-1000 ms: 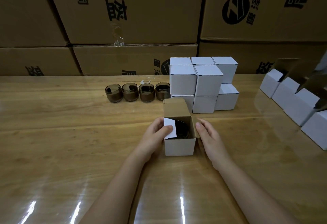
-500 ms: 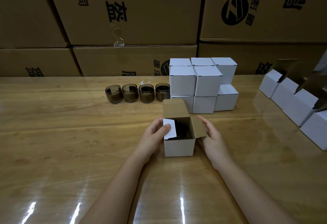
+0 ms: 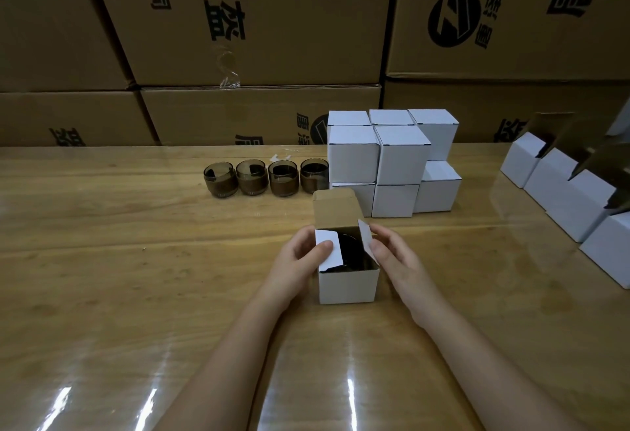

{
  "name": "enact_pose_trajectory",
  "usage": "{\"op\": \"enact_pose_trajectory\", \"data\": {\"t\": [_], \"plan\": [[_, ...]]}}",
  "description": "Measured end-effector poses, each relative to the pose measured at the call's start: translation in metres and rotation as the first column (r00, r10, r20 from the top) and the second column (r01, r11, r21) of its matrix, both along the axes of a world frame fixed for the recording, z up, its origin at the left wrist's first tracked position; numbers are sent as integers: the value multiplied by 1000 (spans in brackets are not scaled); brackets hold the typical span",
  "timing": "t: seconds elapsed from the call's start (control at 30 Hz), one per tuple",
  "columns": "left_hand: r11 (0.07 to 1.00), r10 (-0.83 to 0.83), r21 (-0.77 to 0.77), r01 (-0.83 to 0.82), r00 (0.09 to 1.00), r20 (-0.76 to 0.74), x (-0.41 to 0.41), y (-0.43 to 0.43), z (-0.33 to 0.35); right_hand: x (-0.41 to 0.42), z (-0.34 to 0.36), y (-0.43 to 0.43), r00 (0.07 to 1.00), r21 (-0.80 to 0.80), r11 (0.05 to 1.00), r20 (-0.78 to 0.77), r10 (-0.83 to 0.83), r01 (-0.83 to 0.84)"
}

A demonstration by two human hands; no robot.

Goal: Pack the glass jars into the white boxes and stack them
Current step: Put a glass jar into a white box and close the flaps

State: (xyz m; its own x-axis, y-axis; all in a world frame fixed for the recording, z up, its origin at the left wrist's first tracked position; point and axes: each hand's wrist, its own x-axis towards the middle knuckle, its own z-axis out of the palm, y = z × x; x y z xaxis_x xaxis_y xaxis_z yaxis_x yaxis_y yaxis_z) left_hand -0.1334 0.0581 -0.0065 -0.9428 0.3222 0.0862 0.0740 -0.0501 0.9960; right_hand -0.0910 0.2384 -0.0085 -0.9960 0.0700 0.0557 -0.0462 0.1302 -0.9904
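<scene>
An open white box [image 3: 348, 285] stands on the table in front of me, its brown lid flap [image 3: 335, 210] upright at the back. A dark glass jar [image 3: 354, 251] sits inside it. My left hand [image 3: 300, 260] presses the left side flap [image 3: 329, 249] down over the jar with the thumb. My right hand [image 3: 392, 253] folds the right side flap [image 3: 365, 234] inward with its fingertips. Several brown glass jars [image 3: 266, 178] stand in a row further back. A stack of closed white boxes [image 3: 392, 161] rises just behind the open box.
A row of open white boxes [image 3: 566, 199] with raised brown flaps runs along the right side of the wooden table [image 3: 119, 260]. Large brown cartons [image 3: 255, 38] form a wall behind the table.
My right hand has swung the right side flap from splayed outward to tilted inward over the box. The left hand keeps holding the left flap down.
</scene>
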Motion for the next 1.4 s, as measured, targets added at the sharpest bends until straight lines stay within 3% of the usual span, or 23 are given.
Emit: {"op": "enact_pose_trajectory", "data": {"t": [0.63,0.83,1.17,1.4], "plan": [[1000,-4,26,4,1000,14,1,0,-1,-6,-4,-5,999,-175,985,40,13,-6],[1000,-13,28,12,1000,21,1,0,0,-9,-4,-4,999,-160,987,30,16,-11],[982,-92,170,82,995,49,0,-4,1,-9,-3,-6,999,-199,979,-34,29,-35],[992,-83,98,79,996,39,-5,-10,-1,-5,2,-8,995,-191,981,-101,-8,-11]]}}
